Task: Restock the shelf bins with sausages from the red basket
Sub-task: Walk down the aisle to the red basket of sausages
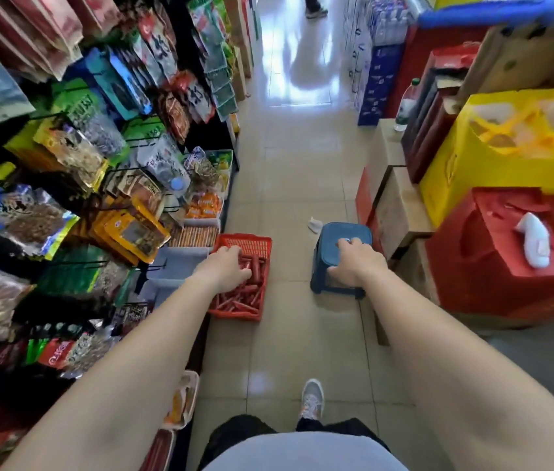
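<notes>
Red plastic mesh basket [255, 245] was set at left edge of tiled floor [285, 338], many red sausages [234, 302] left inside. Left hand [231, 266] was laid on them, grip indiscernible; right hand [353, 263] curled round blue plastic stool [331, 237]. Restocking judged barely begun.

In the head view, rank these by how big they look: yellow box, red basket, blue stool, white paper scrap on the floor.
1. yellow box: clearly the largest.
2. red basket and blue stool: near alike. The basket looks only slightly bigger, so I leave them tied.
3. white paper scrap: the smallest.
</notes>
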Demonstrator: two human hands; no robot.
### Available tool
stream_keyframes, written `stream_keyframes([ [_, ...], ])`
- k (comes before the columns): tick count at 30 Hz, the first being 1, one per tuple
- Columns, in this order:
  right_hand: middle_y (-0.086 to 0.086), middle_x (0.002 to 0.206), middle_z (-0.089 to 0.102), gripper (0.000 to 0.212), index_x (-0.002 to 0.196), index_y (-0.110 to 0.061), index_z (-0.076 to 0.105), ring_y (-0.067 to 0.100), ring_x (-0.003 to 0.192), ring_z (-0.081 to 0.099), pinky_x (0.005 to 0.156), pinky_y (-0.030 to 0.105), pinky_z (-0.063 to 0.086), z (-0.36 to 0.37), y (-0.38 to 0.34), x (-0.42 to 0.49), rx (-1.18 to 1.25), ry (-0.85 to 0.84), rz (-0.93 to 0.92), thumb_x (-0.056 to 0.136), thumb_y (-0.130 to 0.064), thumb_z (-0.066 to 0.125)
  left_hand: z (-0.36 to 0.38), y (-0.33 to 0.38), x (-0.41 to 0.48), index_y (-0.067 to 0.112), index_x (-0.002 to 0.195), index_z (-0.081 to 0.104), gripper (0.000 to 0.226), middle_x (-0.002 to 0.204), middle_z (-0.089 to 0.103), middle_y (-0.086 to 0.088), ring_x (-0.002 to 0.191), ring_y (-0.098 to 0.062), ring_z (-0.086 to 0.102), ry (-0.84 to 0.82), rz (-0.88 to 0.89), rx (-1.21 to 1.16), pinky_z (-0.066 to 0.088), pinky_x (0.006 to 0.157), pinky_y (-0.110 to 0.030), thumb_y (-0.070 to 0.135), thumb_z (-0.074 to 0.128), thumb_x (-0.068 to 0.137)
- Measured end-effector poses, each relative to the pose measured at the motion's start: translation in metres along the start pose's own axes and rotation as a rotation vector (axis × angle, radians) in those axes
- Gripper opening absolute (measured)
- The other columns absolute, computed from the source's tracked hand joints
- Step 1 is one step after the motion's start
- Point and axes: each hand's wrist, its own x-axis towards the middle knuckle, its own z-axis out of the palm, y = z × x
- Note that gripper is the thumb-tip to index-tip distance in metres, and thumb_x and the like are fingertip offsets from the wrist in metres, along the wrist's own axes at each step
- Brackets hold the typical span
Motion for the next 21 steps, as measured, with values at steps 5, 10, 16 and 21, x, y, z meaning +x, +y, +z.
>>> stream_keyframes([
  [5, 0.01, 0.14, 0.045, 0.064, 0.141, -0.018, 0.041, 0.032, 0.125, 0.048, 0.091, 0.044, 0.044, -0.051, 0.005, 0.097, 0.011, -0.025, 0.012, 0.087, -0.047, 0.061, -0.046, 0.022, 0.09, 0.018, 0.131, 0.049, 0.058, 0.126, 0.059, -0.006, 0.105, -0.025, 0.061, -0.025, 0.011, -0.067, 0.054, 0.087, -0.045, 0.049, 0.056, 0.083],
  [10, 0.01, 0.138, 0.046, 0.064, 0.143, -0.018, 0.04, 0.031, 0.123, 0.049, 0.093, 0.044, 0.047, -0.086, 0.001, 0.192, 0.001, -0.053, 0.012, 0.089, -0.045, 0.06, -0.082, 0.034, 0.188, 0.015, 0.149, 0.034, 0.07, 0.15, 0.041, -0.01, 0.133, -0.029, 0.046, -0.055, -0.007, -0.024, 0.043, 0.104, -0.042, 0.046, 0.056, 0.091],
  [16, 0.01, 0.143, 0.044, 0.066, 0.144, -0.018, 0.04, 0.032, 0.127, 0.047, 0.097, 0.046, 0.044, -0.136, -0.017, 0.328, 0.001, -0.072, 0.047, 0.089, -0.053, 0.056, -0.138, 0.036, 0.329, 0.015, 0.15, 0.033, 0.07, 0.149, 0.041, -0.011, 0.132, -0.032, 0.046, -0.056, 0.008, -0.027, 0.043, 0.104, -0.045, 0.043, 0.056, 0.09],
  [21, 0.008, 0.141, 0.047, 0.063, 0.142, -0.02, 0.042, 0.032, 0.124, 0.051, 0.093, 0.044, 0.046, -0.194, -0.045, 0.439, -0.009, -0.063, 0.05, 0.088, -0.046, 0.061, -0.206, 0.031, 0.437, 0.015, 0.147, 0.037, 0.069, 0.147, 0.044, -0.013, 0.131, -0.032, 0.047, -0.063, 0.041, -0.032, 0.042, 0.105, -0.045, 0.044, 0.057, 0.088],
])
